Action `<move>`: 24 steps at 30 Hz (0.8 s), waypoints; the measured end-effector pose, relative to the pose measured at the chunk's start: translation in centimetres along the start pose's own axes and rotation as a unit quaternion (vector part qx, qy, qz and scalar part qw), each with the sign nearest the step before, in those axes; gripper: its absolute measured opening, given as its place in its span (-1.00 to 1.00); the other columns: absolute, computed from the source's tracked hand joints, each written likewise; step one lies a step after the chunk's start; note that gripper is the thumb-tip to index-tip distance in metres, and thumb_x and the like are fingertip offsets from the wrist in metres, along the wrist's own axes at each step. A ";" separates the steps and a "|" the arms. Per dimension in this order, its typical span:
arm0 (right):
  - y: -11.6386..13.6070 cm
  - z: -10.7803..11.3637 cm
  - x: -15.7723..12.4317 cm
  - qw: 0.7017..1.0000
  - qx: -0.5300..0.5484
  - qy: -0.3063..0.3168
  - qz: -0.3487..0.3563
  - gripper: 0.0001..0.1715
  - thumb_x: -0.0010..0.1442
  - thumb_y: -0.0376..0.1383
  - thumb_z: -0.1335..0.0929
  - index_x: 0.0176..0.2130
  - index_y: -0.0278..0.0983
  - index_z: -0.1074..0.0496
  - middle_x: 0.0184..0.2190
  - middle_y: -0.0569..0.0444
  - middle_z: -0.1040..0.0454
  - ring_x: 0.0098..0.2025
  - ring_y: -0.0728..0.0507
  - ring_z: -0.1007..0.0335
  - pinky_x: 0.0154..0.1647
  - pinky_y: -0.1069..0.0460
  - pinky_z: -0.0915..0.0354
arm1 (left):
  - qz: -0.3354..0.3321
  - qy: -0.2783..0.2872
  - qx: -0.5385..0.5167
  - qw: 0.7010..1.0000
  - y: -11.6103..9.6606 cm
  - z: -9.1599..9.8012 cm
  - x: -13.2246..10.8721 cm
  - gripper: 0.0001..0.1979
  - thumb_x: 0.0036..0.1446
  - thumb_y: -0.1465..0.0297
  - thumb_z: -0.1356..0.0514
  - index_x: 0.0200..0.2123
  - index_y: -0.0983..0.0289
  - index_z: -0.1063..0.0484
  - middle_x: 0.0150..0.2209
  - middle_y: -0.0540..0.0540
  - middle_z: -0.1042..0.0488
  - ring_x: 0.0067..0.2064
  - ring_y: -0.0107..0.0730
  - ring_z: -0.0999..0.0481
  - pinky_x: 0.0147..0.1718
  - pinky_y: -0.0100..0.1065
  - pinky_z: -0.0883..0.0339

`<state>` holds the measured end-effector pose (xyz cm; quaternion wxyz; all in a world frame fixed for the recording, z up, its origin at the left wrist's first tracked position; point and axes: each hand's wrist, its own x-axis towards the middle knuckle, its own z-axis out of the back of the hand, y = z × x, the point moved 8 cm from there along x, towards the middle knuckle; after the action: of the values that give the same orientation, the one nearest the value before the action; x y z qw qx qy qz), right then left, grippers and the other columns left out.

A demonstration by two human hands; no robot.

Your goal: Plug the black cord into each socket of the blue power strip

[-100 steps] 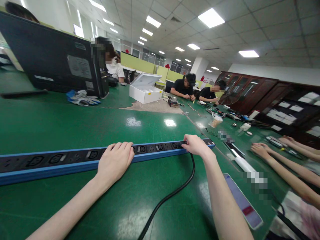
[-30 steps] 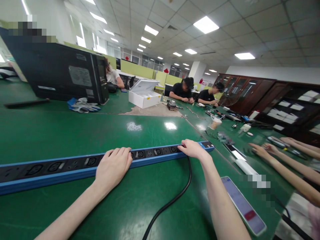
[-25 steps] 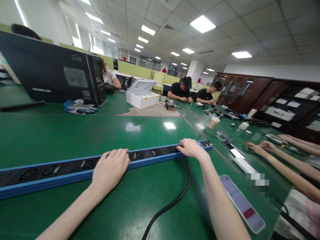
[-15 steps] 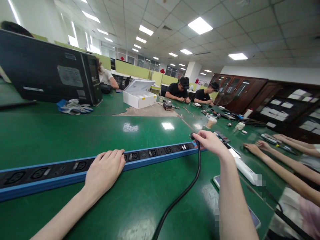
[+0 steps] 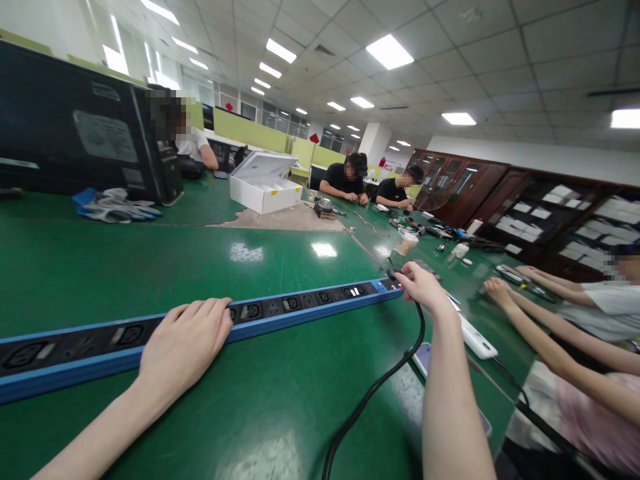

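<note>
A long blue and black power strip [image 5: 310, 300] lies across the green table, its sockets facing up. My left hand [image 5: 187, 340] rests over the strip left of the middle, fingers wrapped over its far edge. At the strip's right end, my right hand [image 5: 417, 283] pinches a black plug [image 5: 393, 274] above the last part of the strip. From there a thick black cable [image 5: 370, 393] curves down toward the bottom edge. My fingers partly hide the plug, so whether it sits in a socket cannot be made out.
A black computer case [image 5: 85, 127] and gloves [image 5: 117, 205] are at the left. Beyond the strip is an open white box [image 5: 265, 193]. A white power strip [image 5: 477, 337] and a phone [image 5: 423, 359] lie right. Other people's hands and arms [image 5: 530, 320] reach in from the right.
The view has turned slightly right. My right hand has moved the plug toward the strip's far right end, and a blue section there now shows. My left hand stays on the strip.
</note>
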<state>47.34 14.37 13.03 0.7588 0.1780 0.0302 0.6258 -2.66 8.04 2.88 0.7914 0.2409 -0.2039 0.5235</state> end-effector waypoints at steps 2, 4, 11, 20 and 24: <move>0.6 -1.3 0.1 0.998 -0.044 0.034 0.015 -0.62 0.33 0.04 -0.29 -0.10 -0.19 -0.41 -0.36 0.08 -0.60 -0.50 -0.08 -0.49 -0.34 0.05 -0.25 | 0.000 0.010 -0.002 1.000 0.0 0.0 0.0 -0.62 0.34 0.34 0.00 0.11 0.32 -0.43 0.04 0.30 -0.54 0.01 0.06 -0.51 0.06 0.02 -0.27; 1.1 -2.3 0.3 0.996 -0.078 0.046 0.020 -0.63 0.33 0.04 -0.30 -0.12 -0.18 -0.42 -0.37 0.10 -0.60 -0.46 -0.08 -0.49 -0.32 0.06 -0.23 | 0.001 0.012 -0.007 1.000 -0.1 0.1 0.1 -0.61 0.34 0.34 0.00 0.11 0.33 -0.43 0.04 0.31 -0.54 0.02 0.08 -0.51 0.06 0.03 -0.26; 2.7 -4.2 0.5 0.990 -0.130 0.054 0.024 -0.62 0.34 0.05 -0.29 -0.11 -0.16 -0.45 -0.32 0.06 -0.60 -0.30 -0.12 -0.52 -0.27 0.06 -0.22 | -0.001 0.005 -0.011 1.000 0.0 0.2 0.0 -0.62 0.33 0.34 0.00 0.09 0.31 -0.45 0.06 0.30 -0.53 0.02 0.07 -0.51 0.05 0.03 -0.26; 3.1 -4.3 1.0 0.980 -0.196 0.030 -0.025 -0.61 0.29 0.05 -0.32 -0.15 -0.18 -0.48 -0.21 -0.09 -0.59 -0.19 -0.22 -0.54 -0.20 -0.03 -0.31 | -0.004 0.004 -0.009 1.000 0.1 0.0 -0.1 -0.63 0.34 0.34 -0.01 0.09 0.33 -0.45 0.05 0.29 -0.53 0.02 0.05 -0.49 0.05 0.00 -0.24; 3.2 -4.5 1.1 0.981 -0.187 0.032 -0.048 -0.65 0.28 0.02 -0.31 -0.19 -0.18 -0.48 -0.29 -0.08 -0.59 -0.22 -0.23 -0.56 -0.19 -0.05 -0.34 | 0.000 0.000 -0.009 1.000 0.2 0.1 0.0 -0.62 0.34 0.34 -0.02 0.10 0.33 -0.45 0.04 0.29 -0.54 0.00 0.03 -0.50 0.04 0.00 -0.23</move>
<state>43.37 16.91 9.99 0.8064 0.0112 -0.0547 0.5888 -2.87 8.06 2.94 0.7936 0.2337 -0.2088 0.5215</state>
